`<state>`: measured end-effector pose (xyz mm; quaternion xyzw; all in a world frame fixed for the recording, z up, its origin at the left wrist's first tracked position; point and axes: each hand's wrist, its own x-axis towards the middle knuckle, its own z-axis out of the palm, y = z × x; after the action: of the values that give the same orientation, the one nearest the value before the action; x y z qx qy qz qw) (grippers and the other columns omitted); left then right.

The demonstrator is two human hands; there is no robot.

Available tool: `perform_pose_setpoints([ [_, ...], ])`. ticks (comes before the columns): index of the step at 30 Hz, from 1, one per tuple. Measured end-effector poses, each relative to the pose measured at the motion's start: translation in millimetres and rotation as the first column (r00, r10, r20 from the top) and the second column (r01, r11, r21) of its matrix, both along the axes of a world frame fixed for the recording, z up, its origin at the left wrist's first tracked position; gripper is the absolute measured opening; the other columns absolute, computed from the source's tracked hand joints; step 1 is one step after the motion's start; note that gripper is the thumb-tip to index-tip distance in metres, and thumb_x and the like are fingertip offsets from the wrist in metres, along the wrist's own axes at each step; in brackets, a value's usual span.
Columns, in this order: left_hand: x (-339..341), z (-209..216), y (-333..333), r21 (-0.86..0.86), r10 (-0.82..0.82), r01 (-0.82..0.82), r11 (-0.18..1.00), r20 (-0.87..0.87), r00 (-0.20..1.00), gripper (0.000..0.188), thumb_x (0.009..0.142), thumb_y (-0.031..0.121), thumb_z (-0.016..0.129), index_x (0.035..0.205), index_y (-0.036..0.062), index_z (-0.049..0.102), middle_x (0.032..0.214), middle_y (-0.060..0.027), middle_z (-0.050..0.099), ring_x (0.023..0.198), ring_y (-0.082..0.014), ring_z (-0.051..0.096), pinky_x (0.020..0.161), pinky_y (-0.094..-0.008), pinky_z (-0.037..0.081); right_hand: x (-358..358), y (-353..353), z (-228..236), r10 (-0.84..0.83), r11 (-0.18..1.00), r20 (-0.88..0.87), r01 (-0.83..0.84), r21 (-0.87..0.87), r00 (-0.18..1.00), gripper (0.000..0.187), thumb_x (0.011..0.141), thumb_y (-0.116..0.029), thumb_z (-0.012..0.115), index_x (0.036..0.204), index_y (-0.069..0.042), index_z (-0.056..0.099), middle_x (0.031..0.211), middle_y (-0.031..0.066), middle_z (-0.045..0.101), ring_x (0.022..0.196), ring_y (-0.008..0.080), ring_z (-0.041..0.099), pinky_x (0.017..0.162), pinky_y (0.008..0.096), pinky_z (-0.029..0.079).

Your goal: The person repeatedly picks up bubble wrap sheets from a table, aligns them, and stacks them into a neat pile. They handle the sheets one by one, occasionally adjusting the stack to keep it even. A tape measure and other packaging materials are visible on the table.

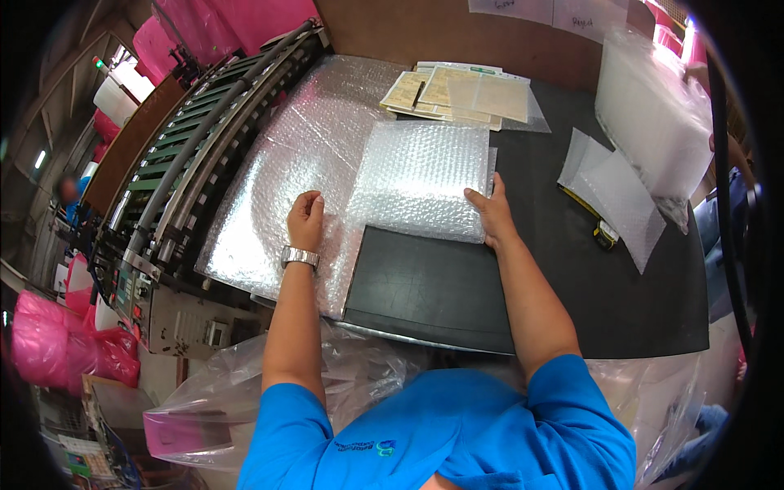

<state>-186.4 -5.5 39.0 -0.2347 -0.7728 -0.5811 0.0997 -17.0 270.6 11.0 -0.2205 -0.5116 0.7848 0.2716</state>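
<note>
My right hand (495,214) grips the right edge of a clear bubble wrap bag (425,175), thumb on top and fingers underneath. The bag lies flat across the table's middle, its left part over a large bubble wrap sheet (278,188). A thin strip of another sheet shows past its right edge. My left hand (306,220), with a metal watch (300,258) on the wrist, is closed above the large sheet, left of the bag. Its fingertips are curled together, and whether anything is between them is hidden.
Papers and a pen (420,91) lie beyond the bag on the black tabletop (425,286). To the right are a yellow tape measure (604,233), a loose bubble wrap piece (621,192) and a tall bubble wrap stack (653,114). A roller conveyor (196,122) borders the left side.
</note>
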Motion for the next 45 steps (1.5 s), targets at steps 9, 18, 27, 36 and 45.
perform_pose_setpoints([
  [9,-12,-11,-5,0.271,-0.047,0.016,0.962,0.110,0.993,0.019,0.083,0.011,0.054,0.099,0.0024,0.053,0.082,0.0001,0.054,0.069,-0.0060,0.047,0.061,-0.0200,0.041,4,-6,12,0.011,1.000,0.015,-0.011,-0.028,1.000,0.081,0.075,-0.005,0.062,0.134,-0.004,0.006,0.122,0.0220,0.039,0.104,0.0279,0.046,0.082,0.0368,0.044],
  [18,-10,-7,-4,0.286,-0.022,-0.010,0.958,0.107,0.994,0.020,0.082,0.012,0.054,0.101,0.0035,0.052,0.083,0.0019,0.051,0.065,-0.0040,0.042,0.057,-0.0183,0.037,2,-1,3,0.020,0.999,-0.013,-0.020,-0.028,1.000,0.086,0.073,-0.006,0.064,0.135,-0.003,0.004,0.121,0.0227,0.040,0.104,0.0270,0.046,0.084,0.0351,0.042],
  [27,-1,1,-2,0.292,-0.007,-0.034,0.956,0.140,0.990,0.022,0.083,0.012,0.054,0.102,0.0035,0.050,0.082,0.0014,0.050,0.065,-0.0044,0.043,0.054,-0.0184,0.039,3,-3,7,0.014,1.000,0.008,-0.014,-0.017,1.000,0.085,0.073,-0.005,0.063,0.135,-0.003,0.004,0.120,0.0219,0.040,0.103,0.0264,0.047,0.084,0.0341,0.041],
  [36,-4,-6,-9,0.047,0.396,-0.402,0.914,-0.313,0.863,0.039,0.074,0.017,0.062,0.106,0.0037,0.043,0.100,-0.0099,0.045,0.087,-0.0193,0.045,0.075,-0.0323,0.039,2,-2,5,0.010,1.000,-0.008,-0.010,-0.018,1.000,0.086,0.072,-0.004,0.064,0.135,-0.002,0.004,0.120,0.0218,0.040,0.104,0.0260,0.046,0.085,0.0331,0.041],
  [45,14,12,20,-0.655,0.024,-0.528,0.541,-0.616,0.788,0.084,0.071,0.062,0.048,0.135,0.0141,0.022,0.140,-0.0152,0.016,0.131,-0.0308,0.009,0.101,-0.0554,0.000,0,2,-2,0.015,1.000,0.005,-0.015,-0.004,1.000,0.085,0.072,-0.003,0.063,0.135,-0.004,0.006,0.122,0.0211,0.039,0.104,0.0265,0.046,0.084,0.0336,0.041],
])
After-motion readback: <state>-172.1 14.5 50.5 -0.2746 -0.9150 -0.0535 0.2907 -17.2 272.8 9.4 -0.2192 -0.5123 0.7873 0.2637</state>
